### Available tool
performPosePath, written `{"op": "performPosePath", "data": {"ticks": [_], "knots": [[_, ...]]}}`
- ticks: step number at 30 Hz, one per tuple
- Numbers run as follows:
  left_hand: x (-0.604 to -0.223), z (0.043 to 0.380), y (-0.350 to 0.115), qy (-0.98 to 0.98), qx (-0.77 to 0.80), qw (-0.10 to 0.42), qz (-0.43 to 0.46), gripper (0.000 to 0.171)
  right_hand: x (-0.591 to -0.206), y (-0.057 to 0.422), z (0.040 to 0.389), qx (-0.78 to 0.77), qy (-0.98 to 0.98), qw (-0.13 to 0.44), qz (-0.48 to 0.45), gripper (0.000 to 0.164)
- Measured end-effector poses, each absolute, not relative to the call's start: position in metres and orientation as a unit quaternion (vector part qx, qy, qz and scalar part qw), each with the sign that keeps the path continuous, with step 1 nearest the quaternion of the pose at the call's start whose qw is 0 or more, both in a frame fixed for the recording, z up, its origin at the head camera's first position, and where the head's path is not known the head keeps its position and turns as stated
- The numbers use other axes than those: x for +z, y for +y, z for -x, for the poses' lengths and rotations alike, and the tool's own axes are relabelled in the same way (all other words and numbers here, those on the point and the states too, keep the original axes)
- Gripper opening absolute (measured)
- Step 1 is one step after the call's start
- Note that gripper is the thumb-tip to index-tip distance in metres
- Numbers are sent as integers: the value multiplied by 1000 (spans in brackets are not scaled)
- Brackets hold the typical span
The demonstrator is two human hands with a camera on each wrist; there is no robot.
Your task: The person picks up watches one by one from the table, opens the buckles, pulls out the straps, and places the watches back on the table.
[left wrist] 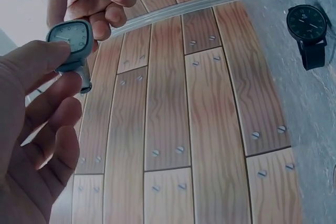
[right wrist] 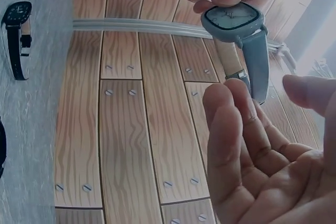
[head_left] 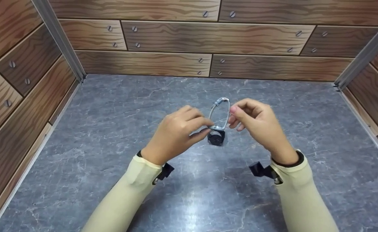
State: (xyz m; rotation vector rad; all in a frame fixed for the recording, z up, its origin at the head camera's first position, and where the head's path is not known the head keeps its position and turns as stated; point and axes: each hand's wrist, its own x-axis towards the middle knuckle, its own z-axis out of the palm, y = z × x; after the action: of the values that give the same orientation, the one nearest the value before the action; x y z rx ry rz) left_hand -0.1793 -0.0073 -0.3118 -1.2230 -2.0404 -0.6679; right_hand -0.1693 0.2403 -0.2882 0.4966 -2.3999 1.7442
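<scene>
A light blue wristwatch (head_left: 227,112) with a squarish pale dial is held up above the tabletop, its strap fastened into a loop. My left hand (head_left: 182,130) pinches its case between thumb and fingers; in the left wrist view the thumb lies over the dial (left wrist: 73,34). Beside the strap (right wrist: 256,66) is my right hand (head_left: 259,122), its fingers loosely bent and its thumb apart from them. Its fingertips are near the strap; whether they touch it I cannot tell. Below lies a black wristwatch (head_left: 216,138) with a round dark dial, on the tabletop, apart from both hands.
The grey marbled tabletop (head_left: 111,154) is bounded by wood-patterned panels (head_left: 163,64) at the back and both sides. Metal posts (head_left: 60,42) stand at the back corners. A dark shape (right wrist: 1,148) at the right wrist view's left edge is cut off.
</scene>
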Motion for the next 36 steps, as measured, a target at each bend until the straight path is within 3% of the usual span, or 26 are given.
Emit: {"op": "performPosePath", "data": {"ticks": [11, 17, 22, 30, 36], "knots": [[-312, 176, -7, -764, -253, 320, 499, 8, -287, 240, 166, 562, -800, 68, -201, 9], [-312, 177, -9, -774, -318, 315, 447, 22, -289, 242, 166, 553, -791, 84, -248, 7], [-313, 176, -10, -814, -323, 279, 395, 39, -295, 242, 165, 525, -784, 80, -322, 8], [-311, 172, -13, -813, -348, 238, 401, 16, -299, 239, 164, 480, -798, 67, -358, 11], [-308, 173, -13, -824, -326, 236, 400, 18, -301, 237, 167, 465, -813, 89, -339, 27]]}}
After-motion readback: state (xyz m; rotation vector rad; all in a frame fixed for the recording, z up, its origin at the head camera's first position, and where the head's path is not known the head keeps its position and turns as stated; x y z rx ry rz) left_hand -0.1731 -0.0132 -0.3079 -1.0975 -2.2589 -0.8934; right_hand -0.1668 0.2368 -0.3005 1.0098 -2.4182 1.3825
